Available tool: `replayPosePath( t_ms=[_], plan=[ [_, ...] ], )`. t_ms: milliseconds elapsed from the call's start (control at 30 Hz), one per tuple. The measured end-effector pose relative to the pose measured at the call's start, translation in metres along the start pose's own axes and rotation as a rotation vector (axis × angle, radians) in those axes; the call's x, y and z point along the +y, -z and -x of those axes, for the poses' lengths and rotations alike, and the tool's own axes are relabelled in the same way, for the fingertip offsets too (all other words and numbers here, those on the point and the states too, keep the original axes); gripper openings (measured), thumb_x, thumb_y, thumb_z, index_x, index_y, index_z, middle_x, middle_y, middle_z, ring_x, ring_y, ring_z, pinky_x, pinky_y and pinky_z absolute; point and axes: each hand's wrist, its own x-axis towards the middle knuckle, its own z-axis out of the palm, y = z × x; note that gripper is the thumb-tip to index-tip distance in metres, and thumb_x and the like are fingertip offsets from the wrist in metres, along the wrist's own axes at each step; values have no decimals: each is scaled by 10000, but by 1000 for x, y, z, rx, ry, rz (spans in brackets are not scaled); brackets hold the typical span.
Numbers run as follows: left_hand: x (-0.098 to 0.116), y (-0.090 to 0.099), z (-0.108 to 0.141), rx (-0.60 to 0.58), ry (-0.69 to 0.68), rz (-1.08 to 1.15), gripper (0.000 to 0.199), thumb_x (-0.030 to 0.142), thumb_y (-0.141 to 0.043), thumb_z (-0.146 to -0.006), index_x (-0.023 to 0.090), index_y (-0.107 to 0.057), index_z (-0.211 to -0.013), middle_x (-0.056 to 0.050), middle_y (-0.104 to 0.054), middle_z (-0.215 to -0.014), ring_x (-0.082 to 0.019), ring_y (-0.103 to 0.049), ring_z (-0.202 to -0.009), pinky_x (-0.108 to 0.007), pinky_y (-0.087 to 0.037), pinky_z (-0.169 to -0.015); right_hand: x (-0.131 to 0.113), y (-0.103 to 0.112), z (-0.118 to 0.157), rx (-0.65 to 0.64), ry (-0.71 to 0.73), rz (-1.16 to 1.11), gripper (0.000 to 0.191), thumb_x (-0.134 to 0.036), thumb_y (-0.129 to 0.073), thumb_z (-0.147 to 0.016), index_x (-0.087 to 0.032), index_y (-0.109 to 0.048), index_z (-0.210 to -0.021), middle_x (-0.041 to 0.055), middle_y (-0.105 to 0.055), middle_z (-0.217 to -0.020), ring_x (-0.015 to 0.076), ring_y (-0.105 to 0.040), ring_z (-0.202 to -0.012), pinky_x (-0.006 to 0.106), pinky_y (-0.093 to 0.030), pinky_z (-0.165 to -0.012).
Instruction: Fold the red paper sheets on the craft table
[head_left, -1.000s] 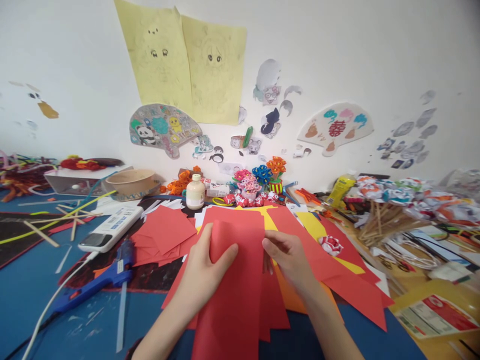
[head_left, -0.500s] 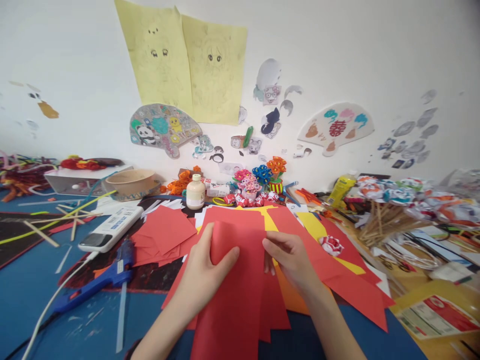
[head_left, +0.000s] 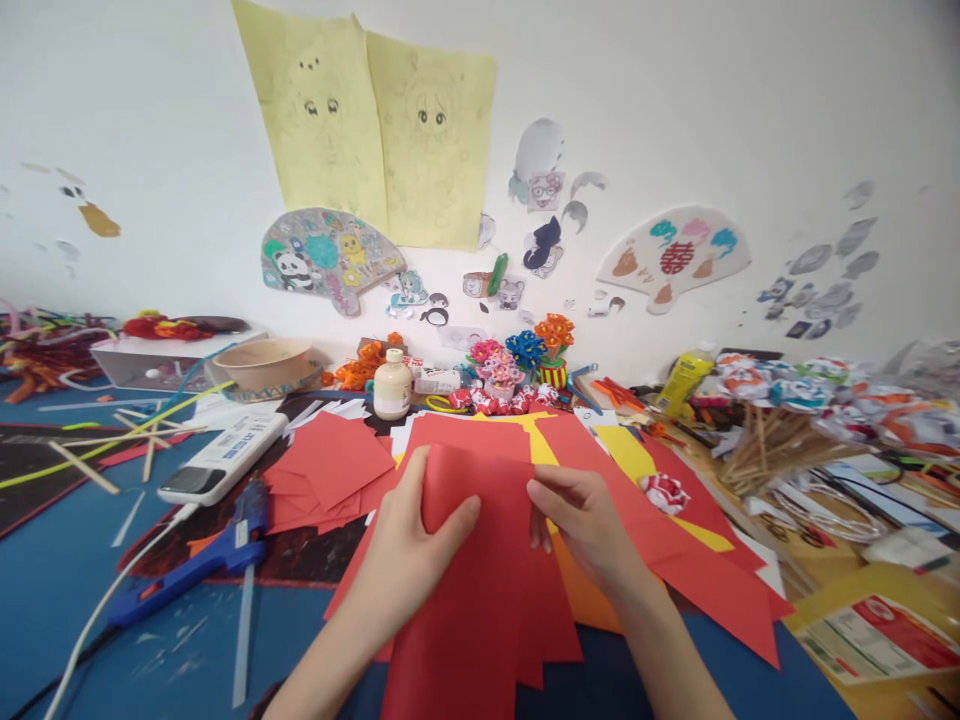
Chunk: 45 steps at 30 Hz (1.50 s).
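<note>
A long sheet of red paper stands between my hands, its left side bent over in a soft fold and its lower end running out of view. My left hand wraps that folded side, with the thumb lying on the front and the fingers behind. At the upper right edge of the sheet, my right hand pinches the paper between thumb and forefinger. Under both hands lie more red sheets, and an orange sheet shows beneath them.
Left of my hands lie red paper squares, a blue glue gun and a white power strip. A glue bottle and paper flowers stand behind. Red sheets and a yellow container are at right.
Almost nothing differs. Both hands keep the same hold on the red paper, and the whole view has shifted very slightly.
</note>
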Motion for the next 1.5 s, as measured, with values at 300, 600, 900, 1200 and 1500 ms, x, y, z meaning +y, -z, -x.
replayPosePath(
  t_ms=[300,600,900,1200,1500],
  plan=[
    [-1,-1,0,-1,2,-3,288,431,-567,-850,214,-522,-1036,-40,-666,-991,-229,-631,-860,-293,-483,-666,-2,-1,0,6,8,15,339,-406,-603,-889,-177,-572,-642,-15,-579,-467,107,-525,-414,219,-367,-415],
    [0,-1,0,13,2,-19,292,424,-580,-836,204,-532,-1022,-43,-671,-973,-233,-633,-867,-292,-486,-672,-3,-2,0,16,4,47,367,-450,-597,-882,-173,-589,-641,-4,-585,-468,115,-526,-417,225,-378,-418],
    [-2,1,-4,22,-10,9,342,443,-588,-832,194,-559,-1064,-57,-666,-994,-233,-627,-880,-304,-506,-709,-7,-9,-3,130,10,149,338,-440,-609,-869,-174,-606,-660,-18,-565,-464,110,-525,-404,217,-404,-423],
    [-6,6,-10,71,55,140,388,552,-611,-792,168,-620,-851,-6,-618,-651,-196,-611,-658,-272,-497,-576,-4,-13,2,176,85,295,395,-435,-567,-892,-188,-520,-588,-28,-498,-495,105,-499,-427,228,-375,-446],
    [-4,12,-16,24,80,495,354,485,-689,-770,158,-558,-805,2,-599,-689,-107,-544,-606,-183,-421,-542,0,-15,5,155,230,522,412,-372,-486,-939,-205,-377,-578,-48,-386,-524,99,-377,-499,255,-278,-510]
  ],
)
